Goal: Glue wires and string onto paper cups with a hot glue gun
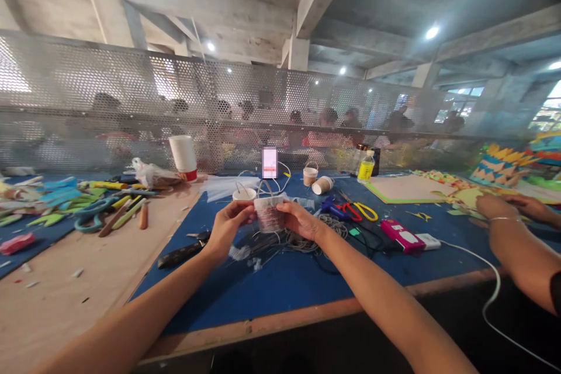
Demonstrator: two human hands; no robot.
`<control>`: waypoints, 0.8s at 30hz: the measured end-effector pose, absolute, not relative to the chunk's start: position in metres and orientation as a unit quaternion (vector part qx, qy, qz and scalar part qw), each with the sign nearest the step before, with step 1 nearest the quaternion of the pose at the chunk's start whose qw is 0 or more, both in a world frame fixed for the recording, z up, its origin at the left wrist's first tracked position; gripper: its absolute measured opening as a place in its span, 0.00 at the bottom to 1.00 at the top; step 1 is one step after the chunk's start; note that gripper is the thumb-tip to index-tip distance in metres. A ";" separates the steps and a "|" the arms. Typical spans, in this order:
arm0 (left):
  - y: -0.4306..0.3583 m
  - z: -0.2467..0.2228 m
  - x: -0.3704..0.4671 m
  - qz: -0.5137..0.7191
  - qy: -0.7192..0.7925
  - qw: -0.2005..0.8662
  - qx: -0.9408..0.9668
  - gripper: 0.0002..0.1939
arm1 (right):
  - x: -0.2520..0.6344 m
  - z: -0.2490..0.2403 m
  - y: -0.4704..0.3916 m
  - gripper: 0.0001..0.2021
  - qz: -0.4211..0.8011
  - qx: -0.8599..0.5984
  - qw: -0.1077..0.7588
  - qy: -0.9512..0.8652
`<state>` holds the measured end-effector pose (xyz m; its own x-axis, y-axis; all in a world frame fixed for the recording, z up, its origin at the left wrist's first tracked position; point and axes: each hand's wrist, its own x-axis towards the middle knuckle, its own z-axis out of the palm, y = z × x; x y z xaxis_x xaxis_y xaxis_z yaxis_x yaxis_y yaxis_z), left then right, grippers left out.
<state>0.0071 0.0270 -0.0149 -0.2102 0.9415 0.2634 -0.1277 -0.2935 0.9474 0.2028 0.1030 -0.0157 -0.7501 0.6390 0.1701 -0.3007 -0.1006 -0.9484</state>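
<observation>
Between my two hands, a small paper cup (269,214) with string or cord wrapped round its side is held up over the blue table mat. A thin handle loop rises from its rim. My left hand (231,223) pinches the cup's left edge between thumb and fingers. On the opposite side, the fingers of my right hand (302,220) close on the rim. Just behind stands another white cup (243,194) with a wire-like loop. A tangle of grey cord (332,228) lies beside my right hand. Near my left wrist is a dark-handled tool (182,255).
Two brown cups (310,175) are farther back, one tipped over. Yellow-handled scissors (366,211), a blue glue gun (332,207) and a pink power bank (402,236) lie at right. A phone (270,162) stands upright behind. A co-worker's hands (499,207) work at far right.
</observation>
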 end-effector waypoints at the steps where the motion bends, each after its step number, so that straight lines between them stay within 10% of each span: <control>1: 0.026 -0.014 0.007 0.647 0.427 0.423 0.469 0.18 | 0.203 -0.016 0.103 0.14 0.727 -0.140 0.322 -0.590; 24: 0.031 -0.022 0.013 0.560 0.471 0.330 0.596 0.32 | 0.189 -0.019 0.098 0.36 0.464 -0.204 0.450 -0.735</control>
